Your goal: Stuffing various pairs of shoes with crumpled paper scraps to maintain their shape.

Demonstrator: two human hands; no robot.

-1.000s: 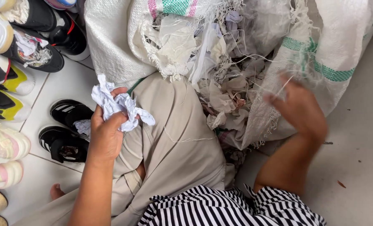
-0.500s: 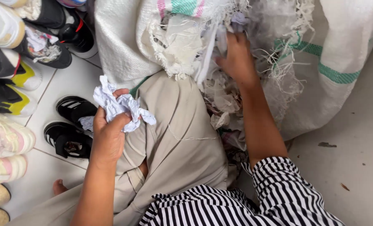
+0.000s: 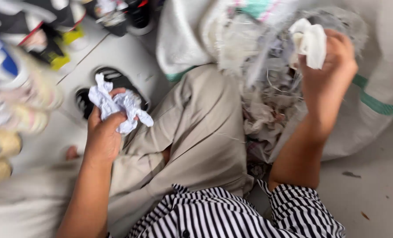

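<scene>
At the far left, a cluster of shoes (image 3: 15,79) lies on the white tiled floor (image 3: 112,50), so smeared by motion that no sure count is possible; at least six or seven show as streaks of white, blue, yellow, black and cream, and several are cut off by the left and top edges. Just right of them, one pair of black sandals (image 3: 117,83) sits on the tiles, partly hidden behind the left hand (image 3: 103,134). That hand is closed in a loose fist around one crumpled wad of white paper (image 3: 117,105), which bunches out above the fingers and hangs over the sandals, just beside the person's knee. In the middle, one bent leg in beige trousers (image 3: 201,128) fills the frame, and below it a black-and-white striped shirt (image 3: 231,216) is cut off by the bottom edge. A small patch of bare foot (image 3: 71,153) shows beside the left forearm, the rest hidden. Further right, one large white woven sack (image 3: 377,88) with a green stripe lies open against the knee, its frayed mouth spilling a tangle of crumpled paper scraps (image 3: 267,105) too many and too blurred to count. Over that opening, the right hand (image 3: 328,66) is raised and curled shut on a second single wad, a cream-white crumpled paper (image 3: 311,42), pinched between thumb and fingers. At the far right, grey floor (image 3: 377,185) carries two small dark specks of debris.
</scene>
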